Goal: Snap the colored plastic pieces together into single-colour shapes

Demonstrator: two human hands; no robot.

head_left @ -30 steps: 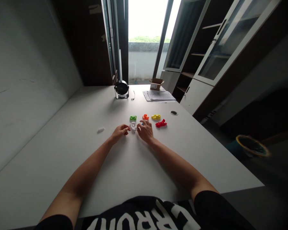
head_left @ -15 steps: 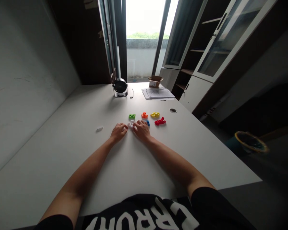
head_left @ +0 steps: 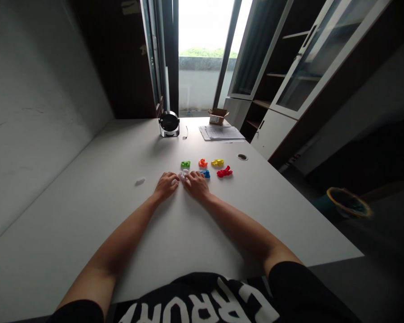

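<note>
My left hand (head_left: 167,185) rests on the white table, fingers curled around a small white plastic piece (head_left: 174,182). Just to its right, my right hand (head_left: 197,185) has its thumb and fingertips closed at the edge of a little group of white plastic pieces (head_left: 183,173). The fingers partly cover these pieces, so their exact shape is hard to make out. Blue pieces (head_left: 205,173) lie right beside my right hand's knuckles. Beyond the hands sit green pieces (head_left: 185,164) and orange pieces (head_left: 202,163). Yellow pieces (head_left: 217,162) and red pieces (head_left: 225,171) are farther right.
A lone white piece (head_left: 140,181) lies left of my hands. Toward the table's far end stand a round black device on a silver stand (head_left: 169,124), an open cardboard box (head_left: 217,116) and papers (head_left: 222,133). A cable hole (head_left: 242,157) is near the right edge.
A white piece now shows under my left fingers. My right hand has shifted slightly left, uncovering more of the blue pieces. The camera view has moved a little.
</note>
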